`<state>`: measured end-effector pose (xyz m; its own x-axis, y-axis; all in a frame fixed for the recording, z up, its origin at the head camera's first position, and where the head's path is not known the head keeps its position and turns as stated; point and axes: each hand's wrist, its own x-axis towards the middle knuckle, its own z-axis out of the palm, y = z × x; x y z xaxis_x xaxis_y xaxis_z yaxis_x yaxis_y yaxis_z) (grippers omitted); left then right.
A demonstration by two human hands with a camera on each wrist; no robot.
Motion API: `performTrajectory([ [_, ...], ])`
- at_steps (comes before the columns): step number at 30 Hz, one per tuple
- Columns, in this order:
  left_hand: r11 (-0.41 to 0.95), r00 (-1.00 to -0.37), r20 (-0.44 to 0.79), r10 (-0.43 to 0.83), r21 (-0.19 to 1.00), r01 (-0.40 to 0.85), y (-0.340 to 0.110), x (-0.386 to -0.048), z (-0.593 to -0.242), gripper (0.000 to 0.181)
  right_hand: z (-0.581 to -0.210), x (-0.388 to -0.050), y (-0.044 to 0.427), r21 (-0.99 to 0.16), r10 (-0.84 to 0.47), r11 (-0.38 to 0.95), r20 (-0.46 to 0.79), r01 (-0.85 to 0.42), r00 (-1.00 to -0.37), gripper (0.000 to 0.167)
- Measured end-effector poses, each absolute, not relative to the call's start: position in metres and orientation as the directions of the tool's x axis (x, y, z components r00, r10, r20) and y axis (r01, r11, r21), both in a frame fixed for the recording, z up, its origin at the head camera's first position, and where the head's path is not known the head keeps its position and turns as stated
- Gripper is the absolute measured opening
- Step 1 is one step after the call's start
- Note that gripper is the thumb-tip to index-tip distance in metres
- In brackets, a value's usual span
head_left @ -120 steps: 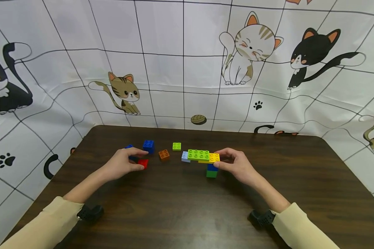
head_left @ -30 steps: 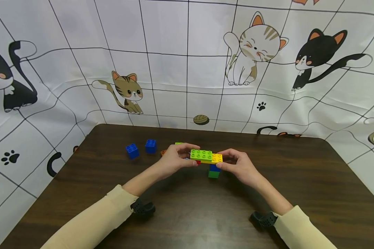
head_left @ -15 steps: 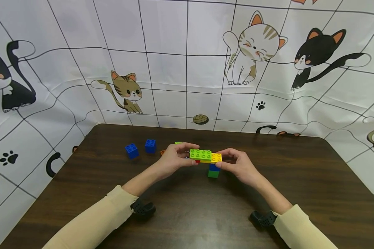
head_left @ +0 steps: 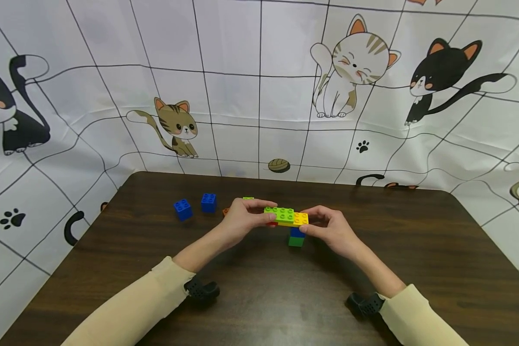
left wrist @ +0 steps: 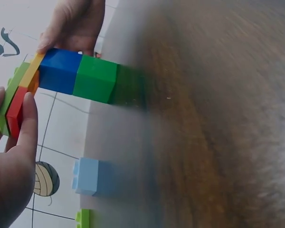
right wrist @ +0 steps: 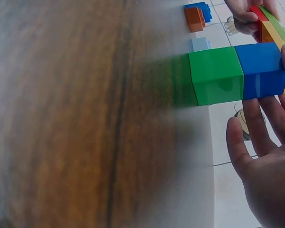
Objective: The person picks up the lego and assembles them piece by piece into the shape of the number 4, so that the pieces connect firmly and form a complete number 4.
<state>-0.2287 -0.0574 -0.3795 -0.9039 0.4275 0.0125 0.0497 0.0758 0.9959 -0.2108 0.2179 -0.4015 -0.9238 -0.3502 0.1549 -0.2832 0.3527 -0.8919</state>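
A structure of toy building bricks stands on the table in the head view. Its column is a green brick [head_left: 296, 241] below a blue brick [head_left: 297, 233]. A yellow brick [head_left: 301, 219] lies across the column and juts left, with a long lime brick [head_left: 280, 213] on top. My left hand [head_left: 242, 222] pinches a red brick [left wrist: 16, 115] against the underside of the lime one, beside the yellow; its thumb is on the lime studs. My right hand [head_left: 336, 234] grips the structure's right end at the yellow and blue bricks.
Two loose blue bricks [head_left: 183, 210] sit at the table's back left. An orange brick [right wrist: 194, 20], a light blue brick [left wrist: 88, 176] and a small lime brick [head_left: 248, 198] lie behind my left hand, partly hidden in the head view. A cat-print curtain [head_left: 233, 96] hangs behind the table.
My left hand has carried the red brick from the table's left to beneath the lime brick. Within the last half second its thumb has risen onto the lime brick. My right hand stays put.
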Motion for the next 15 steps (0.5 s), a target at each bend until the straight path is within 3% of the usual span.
performTrajectory([
  [15, 0.066, -0.908, 0.034, 0.418, 0.995, 0.068, -0.0581, -0.2316, -0.3755, 0.027, -0.4008, -0.2110, 0.2162, -0.896, -0.354, 0.346, 0.150, -0.279, -0.923, 0.033],
])
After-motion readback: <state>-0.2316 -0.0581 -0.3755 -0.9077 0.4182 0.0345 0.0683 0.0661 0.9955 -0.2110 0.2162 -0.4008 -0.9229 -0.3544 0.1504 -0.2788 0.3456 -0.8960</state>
